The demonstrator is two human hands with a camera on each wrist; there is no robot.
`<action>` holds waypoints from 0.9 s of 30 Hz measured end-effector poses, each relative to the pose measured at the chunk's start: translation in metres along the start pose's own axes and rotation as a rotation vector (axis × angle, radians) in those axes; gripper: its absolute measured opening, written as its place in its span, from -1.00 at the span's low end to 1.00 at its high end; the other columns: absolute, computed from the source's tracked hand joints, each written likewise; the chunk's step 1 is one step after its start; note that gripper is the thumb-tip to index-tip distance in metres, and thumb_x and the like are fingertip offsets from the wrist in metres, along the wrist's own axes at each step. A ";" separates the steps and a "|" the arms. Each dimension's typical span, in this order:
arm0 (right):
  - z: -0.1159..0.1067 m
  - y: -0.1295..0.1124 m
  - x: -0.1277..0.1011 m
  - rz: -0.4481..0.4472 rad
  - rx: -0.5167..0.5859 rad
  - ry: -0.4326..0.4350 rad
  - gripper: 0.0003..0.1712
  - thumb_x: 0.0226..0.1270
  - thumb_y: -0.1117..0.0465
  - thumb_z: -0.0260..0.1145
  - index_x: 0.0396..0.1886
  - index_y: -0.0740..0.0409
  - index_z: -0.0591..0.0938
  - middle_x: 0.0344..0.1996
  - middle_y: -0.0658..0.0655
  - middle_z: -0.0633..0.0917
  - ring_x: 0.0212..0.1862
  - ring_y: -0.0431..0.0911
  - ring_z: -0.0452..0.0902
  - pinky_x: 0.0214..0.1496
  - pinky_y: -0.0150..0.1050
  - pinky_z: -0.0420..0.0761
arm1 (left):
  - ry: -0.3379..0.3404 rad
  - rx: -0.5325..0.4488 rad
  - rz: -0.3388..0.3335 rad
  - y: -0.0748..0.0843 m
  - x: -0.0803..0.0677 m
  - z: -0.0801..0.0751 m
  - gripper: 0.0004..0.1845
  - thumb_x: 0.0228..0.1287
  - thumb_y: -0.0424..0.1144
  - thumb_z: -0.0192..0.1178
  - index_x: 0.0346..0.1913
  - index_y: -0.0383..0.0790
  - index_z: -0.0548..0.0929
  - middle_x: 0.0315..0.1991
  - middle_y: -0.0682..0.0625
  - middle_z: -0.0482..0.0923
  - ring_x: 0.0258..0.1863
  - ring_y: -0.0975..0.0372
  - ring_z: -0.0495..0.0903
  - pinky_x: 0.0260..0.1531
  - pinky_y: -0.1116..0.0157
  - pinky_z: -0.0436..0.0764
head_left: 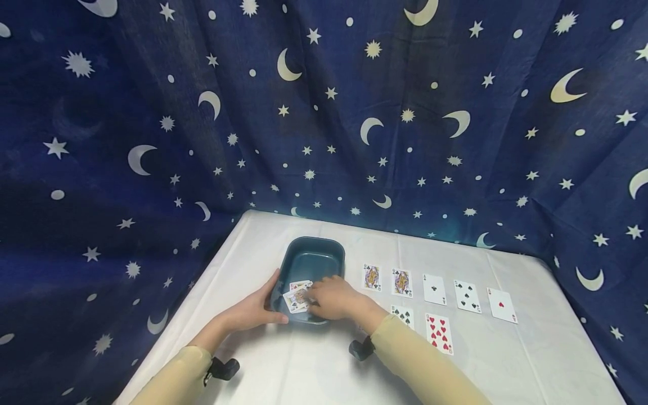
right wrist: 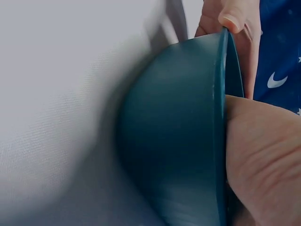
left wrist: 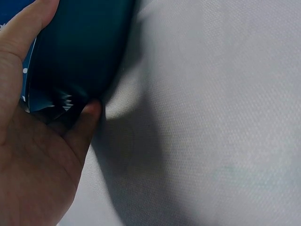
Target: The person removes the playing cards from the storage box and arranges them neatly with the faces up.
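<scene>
Backdrop: dark blue cloth with moons and stars hangs behind and around a table (head_left: 283, 360) covered in white cloth.
Head view, tray: your teal tray (head_left: 314, 260) sits near the table's left side, with a few playing cards (head_left: 297, 297) lying face up at its near end.
Head view, hands: your left hand (head_left: 253, 309) clasps the tray's near-left corner, thumb along the front wall; your right hand (head_left: 334, 297) reaches over the rim, fingers curled down onto the cards, though a pinch cannot be made out.
Head view, row: seven more cards (head_left: 435, 289) lie face up to the tray's right.
Left wrist view: thumb and fingers press the tray (left wrist: 80, 52) wall from outside.
Right wrist view: your palm rests over the tray (right wrist: 183, 136) rim.
Handling: cards look light, thin and slippery, so lift by an edge; the tray seems stiff, smooth plastic, best steadied at its walls.
</scene>
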State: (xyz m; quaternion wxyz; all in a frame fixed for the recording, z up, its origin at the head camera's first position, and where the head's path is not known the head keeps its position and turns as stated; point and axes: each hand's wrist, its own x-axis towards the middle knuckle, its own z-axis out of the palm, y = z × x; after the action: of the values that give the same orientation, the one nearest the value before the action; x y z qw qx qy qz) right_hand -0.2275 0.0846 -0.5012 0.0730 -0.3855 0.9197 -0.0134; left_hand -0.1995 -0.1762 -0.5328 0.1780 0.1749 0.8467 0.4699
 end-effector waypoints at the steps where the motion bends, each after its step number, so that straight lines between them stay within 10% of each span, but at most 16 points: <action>1: -0.001 -0.001 -0.001 -0.003 -0.016 -0.013 -0.49 0.46 -0.20 0.25 0.29 -0.15 0.66 0.20 -0.05 0.67 0.28 -0.04 0.53 0.40 0.06 0.44 | 0.000 0.002 -0.001 0.000 0.000 0.000 0.34 0.15 -0.06 0.54 0.67 -0.13 -0.32 0.67 -0.13 -0.31 0.61 -0.04 -0.15 0.50 0.00 0.12; 27: -0.002 -0.013 0.008 0.050 -0.118 -0.159 -0.39 0.54 -0.25 0.08 0.50 -0.26 0.46 0.48 -0.10 0.42 0.43 0.02 0.38 0.47 0.12 0.34 | 0.009 0.016 -0.014 -0.004 0.002 0.001 0.33 0.14 -0.02 0.55 0.67 -0.07 -0.30 0.67 -0.10 -0.29 0.61 -0.03 -0.14 0.51 -0.02 0.12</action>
State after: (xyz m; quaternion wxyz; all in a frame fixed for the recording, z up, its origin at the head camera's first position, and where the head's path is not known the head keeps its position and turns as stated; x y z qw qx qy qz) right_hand -0.2239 0.0693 -0.4992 0.1234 -0.3661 0.9195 0.0731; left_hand -0.2008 -0.1766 -0.5372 0.1761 0.1683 0.8525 0.4625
